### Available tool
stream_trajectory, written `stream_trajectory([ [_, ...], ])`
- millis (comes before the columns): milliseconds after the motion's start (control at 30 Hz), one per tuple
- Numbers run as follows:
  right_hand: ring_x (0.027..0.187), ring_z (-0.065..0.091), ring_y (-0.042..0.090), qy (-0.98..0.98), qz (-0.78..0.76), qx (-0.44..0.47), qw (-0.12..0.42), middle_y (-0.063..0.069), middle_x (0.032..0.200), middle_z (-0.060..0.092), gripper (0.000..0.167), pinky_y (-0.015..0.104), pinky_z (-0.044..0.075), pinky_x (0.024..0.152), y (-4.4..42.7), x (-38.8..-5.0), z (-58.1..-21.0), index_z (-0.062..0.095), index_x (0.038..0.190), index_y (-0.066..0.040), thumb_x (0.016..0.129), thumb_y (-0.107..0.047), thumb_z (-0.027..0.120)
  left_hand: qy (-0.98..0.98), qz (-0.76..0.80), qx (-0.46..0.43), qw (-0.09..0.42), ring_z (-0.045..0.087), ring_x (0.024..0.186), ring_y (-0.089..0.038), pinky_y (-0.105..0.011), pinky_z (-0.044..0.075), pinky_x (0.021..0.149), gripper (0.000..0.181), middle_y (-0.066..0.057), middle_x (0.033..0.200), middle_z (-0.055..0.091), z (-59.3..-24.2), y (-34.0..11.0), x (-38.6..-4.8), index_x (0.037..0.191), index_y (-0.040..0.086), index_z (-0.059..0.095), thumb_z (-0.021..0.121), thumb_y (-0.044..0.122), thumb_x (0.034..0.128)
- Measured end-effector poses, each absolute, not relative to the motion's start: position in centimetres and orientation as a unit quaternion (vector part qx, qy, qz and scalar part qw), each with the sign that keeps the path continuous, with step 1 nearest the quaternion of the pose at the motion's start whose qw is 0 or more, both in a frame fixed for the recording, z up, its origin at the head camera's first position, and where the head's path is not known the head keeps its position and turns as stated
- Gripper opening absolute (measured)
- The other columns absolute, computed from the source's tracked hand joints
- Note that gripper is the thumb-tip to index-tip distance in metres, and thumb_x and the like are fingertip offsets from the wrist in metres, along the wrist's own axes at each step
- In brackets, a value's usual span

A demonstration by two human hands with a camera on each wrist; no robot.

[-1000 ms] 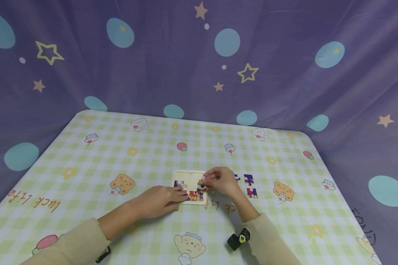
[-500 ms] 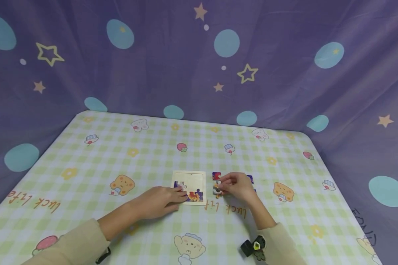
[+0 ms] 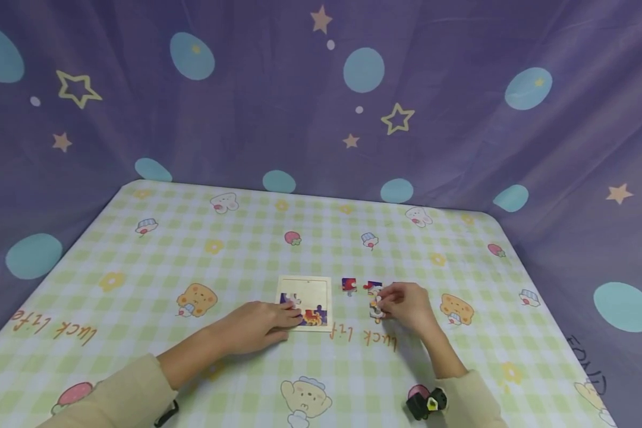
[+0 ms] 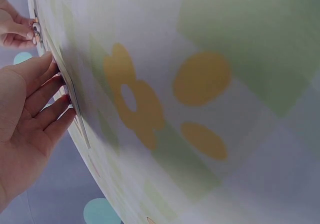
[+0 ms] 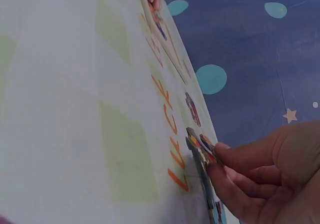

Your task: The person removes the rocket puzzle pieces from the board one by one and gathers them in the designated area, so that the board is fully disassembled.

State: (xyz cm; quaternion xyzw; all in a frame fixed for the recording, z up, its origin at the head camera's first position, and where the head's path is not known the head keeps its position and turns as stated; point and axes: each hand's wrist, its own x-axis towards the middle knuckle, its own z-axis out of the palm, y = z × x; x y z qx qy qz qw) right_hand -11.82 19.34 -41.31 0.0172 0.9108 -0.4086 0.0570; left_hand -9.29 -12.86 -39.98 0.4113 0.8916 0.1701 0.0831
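A square puzzle tray (image 3: 306, 288) lies on the table, with several jigsaw pieces (image 3: 314, 317) fitted along its near and left sides. My left hand (image 3: 257, 326) rests on the tray's near left part, its fingers extended and touching it. To the right of the tray, my right hand (image 3: 409, 306) pinches a jigsaw piece (image 3: 375, 310) between thumb and fingers. In the right wrist view this held piece (image 5: 204, 146) is tilted, close over the tabletop. Two loose jigsaw pieces, one red and purple (image 3: 349, 285) and one purple (image 3: 373, 288), lie just beyond it.
A pale green checked tablecloth (image 3: 246, 249) with cartoon prints covers the table. Behind the table hangs a purple curtain (image 3: 278, 107) with stars and blue ovals. Other loose pieces seen earlier are hidden by my right hand. A black device (image 3: 427, 404) is at my right wrist.
My right hand has carried the pinched jigsaw piece from above the tray to the right, uncovering two loose pieces near the tray. My left hand has stayed on the tray.
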Motion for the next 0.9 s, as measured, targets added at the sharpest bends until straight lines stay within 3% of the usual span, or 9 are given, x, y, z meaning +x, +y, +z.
stream_trajectory([
  [200,0.06,0.061,0.006,0.93,-0.365,0.007,0.036,0.003,0.072,0.071,0.009,0.019,0.046,0.054,19.41,-11.9,-41.43,0.074,0.087,-0.005,0.079,-0.007,0.076,0.89,0.177,0.412,0.079,0.056,0.128,-0.025,-0.046,0.048,0.104,0.034,-0.004,0.133,0.062,-40.26,-12.93,-9.31,0.126,0.011,0.064,0.06,0.021,0.094],
  [900,0.062,0.06,0.007,0.936,-0.351,-0.001,0.008,0.003,0.074,0.071,0.008,0.018,0.047,0.055,18.88,-12.18,-41.08,0.074,0.085,-0.007,0.078,-0.011,0.078,0.897,0.185,0.393,0.086,0.059,0.125,-0.023,-0.044,0.048,0.105,0.031,-0.003,0.129,0.064,-40.28,-12.61,-9.58,0.121,0.014,0.067,0.062,0.024,0.0928],
])
